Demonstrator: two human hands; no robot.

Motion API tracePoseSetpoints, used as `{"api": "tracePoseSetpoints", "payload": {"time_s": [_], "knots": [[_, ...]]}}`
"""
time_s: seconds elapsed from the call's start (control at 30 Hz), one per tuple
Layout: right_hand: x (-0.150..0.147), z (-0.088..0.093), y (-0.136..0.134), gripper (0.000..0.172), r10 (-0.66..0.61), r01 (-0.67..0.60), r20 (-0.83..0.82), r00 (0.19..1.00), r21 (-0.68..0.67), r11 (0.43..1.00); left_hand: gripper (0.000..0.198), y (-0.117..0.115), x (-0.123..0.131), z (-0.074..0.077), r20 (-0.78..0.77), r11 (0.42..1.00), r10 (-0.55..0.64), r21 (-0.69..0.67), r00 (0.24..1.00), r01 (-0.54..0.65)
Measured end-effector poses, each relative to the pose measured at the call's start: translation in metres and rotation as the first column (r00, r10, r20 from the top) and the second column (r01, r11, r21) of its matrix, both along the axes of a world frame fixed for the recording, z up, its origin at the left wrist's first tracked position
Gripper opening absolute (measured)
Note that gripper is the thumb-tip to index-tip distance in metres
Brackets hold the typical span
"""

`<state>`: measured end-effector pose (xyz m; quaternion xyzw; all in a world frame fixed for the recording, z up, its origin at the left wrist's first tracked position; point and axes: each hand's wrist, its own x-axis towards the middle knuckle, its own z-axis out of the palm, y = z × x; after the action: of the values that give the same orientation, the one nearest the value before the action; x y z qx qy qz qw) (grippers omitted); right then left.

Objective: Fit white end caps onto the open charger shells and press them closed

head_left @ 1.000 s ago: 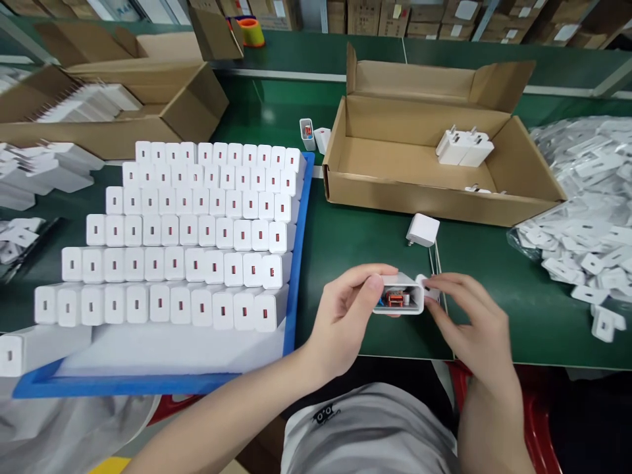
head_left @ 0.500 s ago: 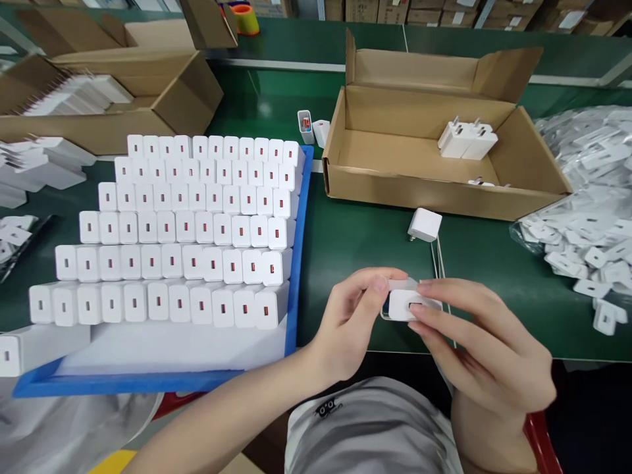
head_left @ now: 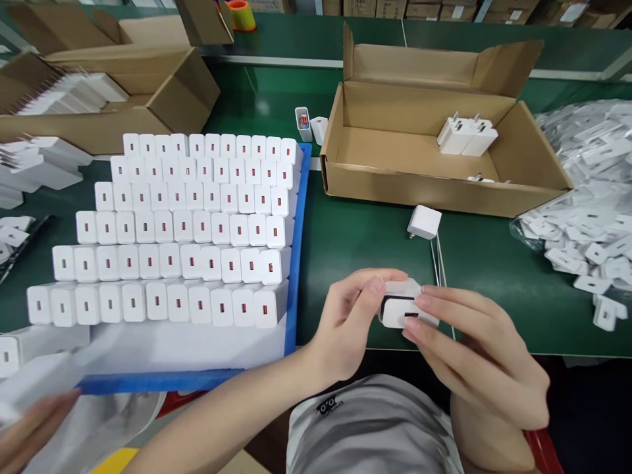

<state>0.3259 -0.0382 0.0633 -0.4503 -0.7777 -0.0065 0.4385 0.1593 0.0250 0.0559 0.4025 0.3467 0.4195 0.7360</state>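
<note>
My left hand [head_left: 348, 322] grips a white charger housing [head_left: 401, 304] from its left side, near the front edge of the green table. My right hand [head_left: 471, 352] presses a white end cap onto the housing's open face with its fingertips, and a dark gap still shows between cap and housing. Both hands meet on this one part. A finished white charger [head_left: 423, 222] with metal prongs lies on the table just behind my hands.
A blue tray [head_left: 297, 263] at left holds several rows of white chargers. An open cardboard box [head_left: 424, 187] behind holds two chargers [head_left: 467, 135]. A heap of white caps [head_left: 587, 217] lies at right. More cartons stand at back left. Another person's hand [head_left: 29, 428] shows at bottom left.
The open housing with its orange insides was exposed; my right hand has since brought the cap over that face and pressed it on. Another person's hand came in at bottom left.
</note>
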Motion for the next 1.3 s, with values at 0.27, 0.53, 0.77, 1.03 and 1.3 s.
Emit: {"api": "tracePoseSetpoints", "payload": {"time_s": [0.27,0.53,0.77,1.03,1.3], "knots": [[-0.001,-0.003,0.014,0.041,0.001,0.004,-0.039,0.999,0.115,0.993,0.053,-0.001,-0.001,-0.001,-0.077,0.988,0.006,0.154,0.997,0.006],[-0.003,0.001,0.004,0.052,-0.051,-0.024,-0.382,0.923,-0.189,0.982,0.036,0.0,-0.002,0.005,-0.175,0.903,0.048,0.429,0.983,0.032],[-0.01,0.003,0.001,0.032,-0.287,-0.145,-0.622,0.729,-0.55,0.823,0.032,0.002,-0.002,0.003,-0.181,0.852,0.066,0.522,0.981,0.039],[-0.015,0.001,0.004,0.021,-0.254,-0.159,-0.695,0.673,-0.471,0.868,0.033,0.001,-0.001,0.0,-0.213,0.822,0.089,0.568,0.973,0.049],[-0.017,-0.002,0.002,0.018,-0.22,-0.183,-0.731,0.646,-0.428,0.885,0.031,0.002,0.0,-0.001,-0.201,0.787,0.086,0.615,0.976,0.057]]}}
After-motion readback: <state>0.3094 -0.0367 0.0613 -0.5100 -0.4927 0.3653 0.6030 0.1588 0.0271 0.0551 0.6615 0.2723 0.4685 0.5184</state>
